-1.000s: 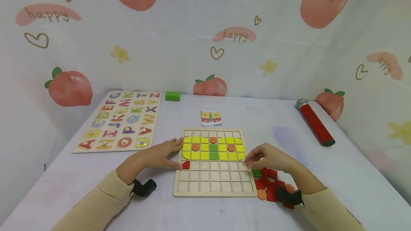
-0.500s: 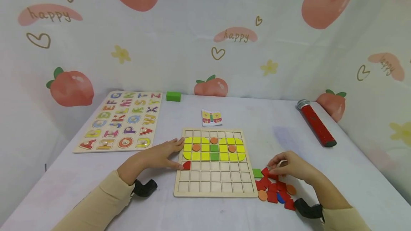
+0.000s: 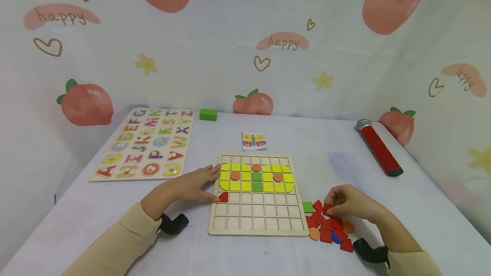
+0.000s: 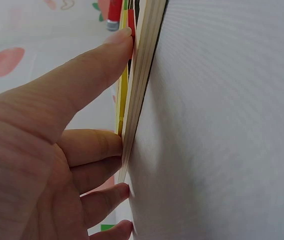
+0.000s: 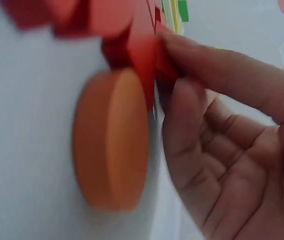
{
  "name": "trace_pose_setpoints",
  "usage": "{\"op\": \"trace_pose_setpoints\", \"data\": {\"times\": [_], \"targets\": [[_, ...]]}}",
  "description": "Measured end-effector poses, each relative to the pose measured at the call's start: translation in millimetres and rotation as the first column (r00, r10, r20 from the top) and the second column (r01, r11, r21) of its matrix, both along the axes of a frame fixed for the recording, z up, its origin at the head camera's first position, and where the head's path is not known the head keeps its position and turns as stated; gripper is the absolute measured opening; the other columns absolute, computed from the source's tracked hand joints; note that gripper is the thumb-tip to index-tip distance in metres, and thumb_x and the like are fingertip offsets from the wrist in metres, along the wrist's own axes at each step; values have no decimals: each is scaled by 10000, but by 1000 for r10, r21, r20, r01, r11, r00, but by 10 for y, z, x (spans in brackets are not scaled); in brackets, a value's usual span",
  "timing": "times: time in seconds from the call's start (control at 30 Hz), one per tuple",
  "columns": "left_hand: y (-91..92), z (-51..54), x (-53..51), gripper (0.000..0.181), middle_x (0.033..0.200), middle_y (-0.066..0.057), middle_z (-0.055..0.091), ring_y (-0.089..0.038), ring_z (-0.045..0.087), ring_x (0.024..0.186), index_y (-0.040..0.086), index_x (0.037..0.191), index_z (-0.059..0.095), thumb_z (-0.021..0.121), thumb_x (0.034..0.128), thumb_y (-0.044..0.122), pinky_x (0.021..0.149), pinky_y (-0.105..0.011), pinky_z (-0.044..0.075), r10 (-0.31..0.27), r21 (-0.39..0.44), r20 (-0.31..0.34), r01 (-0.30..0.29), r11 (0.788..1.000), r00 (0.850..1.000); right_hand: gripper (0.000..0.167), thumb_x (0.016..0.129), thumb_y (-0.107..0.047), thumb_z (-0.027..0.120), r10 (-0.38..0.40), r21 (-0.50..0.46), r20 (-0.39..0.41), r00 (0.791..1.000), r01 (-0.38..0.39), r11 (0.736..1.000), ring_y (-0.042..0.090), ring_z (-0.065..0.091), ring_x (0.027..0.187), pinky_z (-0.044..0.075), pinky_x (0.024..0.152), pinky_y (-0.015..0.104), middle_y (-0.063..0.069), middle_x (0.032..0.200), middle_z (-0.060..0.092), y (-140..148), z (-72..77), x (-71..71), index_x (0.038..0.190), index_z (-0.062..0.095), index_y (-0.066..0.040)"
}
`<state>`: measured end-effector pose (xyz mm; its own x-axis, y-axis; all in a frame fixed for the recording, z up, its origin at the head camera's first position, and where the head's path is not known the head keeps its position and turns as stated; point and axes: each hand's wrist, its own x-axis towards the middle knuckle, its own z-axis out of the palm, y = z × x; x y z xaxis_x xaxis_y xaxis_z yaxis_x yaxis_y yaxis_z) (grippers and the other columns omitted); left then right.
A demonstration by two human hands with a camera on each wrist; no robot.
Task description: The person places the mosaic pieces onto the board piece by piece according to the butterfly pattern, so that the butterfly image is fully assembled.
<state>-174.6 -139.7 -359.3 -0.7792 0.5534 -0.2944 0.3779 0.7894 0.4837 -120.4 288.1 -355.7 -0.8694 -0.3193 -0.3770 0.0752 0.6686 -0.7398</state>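
Observation:
My left hand [image 3: 184, 190] rests at the left edge of a wooden grid board [image 3: 258, 223], fingers extended along its side. Its thumb touches a red rounded-corner tile [image 3: 223, 197] in the board's left column. Yellow tiles [image 3: 234, 186], green tiles [image 3: 257, 181] and orange discs [image 3: 256, 168] fill several cells above. Right of the board, my right hand [image 3: 354, 202] pinches a red tile [image 5: 167, 65] between thumb and index finger, at the upper edge of a loose pile of red tiles [image 3: 326, 235]. The pinched tile's full outline is hidden by the fingers.
The pile also holds a green square [image 3: 308, 207], orange discs [image 3: 314, 234] and a blue piece [image 3: 335, 237]. Behind the board lies a butterfly picture card [image 3: 254, 140]. An alphabet puzzle [image 3: 145, 144], a green block [image 3: 208, 115] and a red microphone [image 3: 379, 148] lie farther out.
My right hand has moved from the board's right edge to the pile on the right and now pinches a red tile. My left hand has stayed at the board.

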Motion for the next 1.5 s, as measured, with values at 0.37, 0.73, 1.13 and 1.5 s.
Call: {"op": "trace_pose_setpoints", "data": {"times": [0.37,0.73,1.13,1.5], "targets": [[-12,-27,-10,894,1566,-11,167,-288,105,1454,109,1463,287,705,766,482,1161,-492,169,6,-1,5,-6,1000,1000,292,860,-205,663,49,-119,15,999,-47,992,141,608,699,560,671,265,35,803,626,-52,132,-150,972,584,53],[-8,-36,-13,895,1562,-31,191,-298,129,1449,103,1460,297,706,764,489,1155,-498,183,7,-2,-9,-7,1000,1000,223,854,-158,671,144,-137,20,989,-140,981,142,613,633,564,644,274,39,771,627,-709,147,-389,924,608,44],[-8,-47,-8,890,1563,-36,187,-303,128,1448,91,1457,303,698,769,494,1154,-504,181,-1,3,-9,1,1000,1000,115,834,-63,677,297,-180,27,955,-287,941,131,630,634,569,652,279,24,741,630,-1545,131,-627,898,626,19],[-6,5,-6,875,1559,-47,195,-311,135,1445,76,1447,323,698,773,489,1151,-504,188,-16,5,-20,16,1000,1000,95,821,-54,691,348,-151,-39,937,-350,924,87,546,656,504,635,179,-4,742,613,-1951,58,-695,890,659,2]]}}
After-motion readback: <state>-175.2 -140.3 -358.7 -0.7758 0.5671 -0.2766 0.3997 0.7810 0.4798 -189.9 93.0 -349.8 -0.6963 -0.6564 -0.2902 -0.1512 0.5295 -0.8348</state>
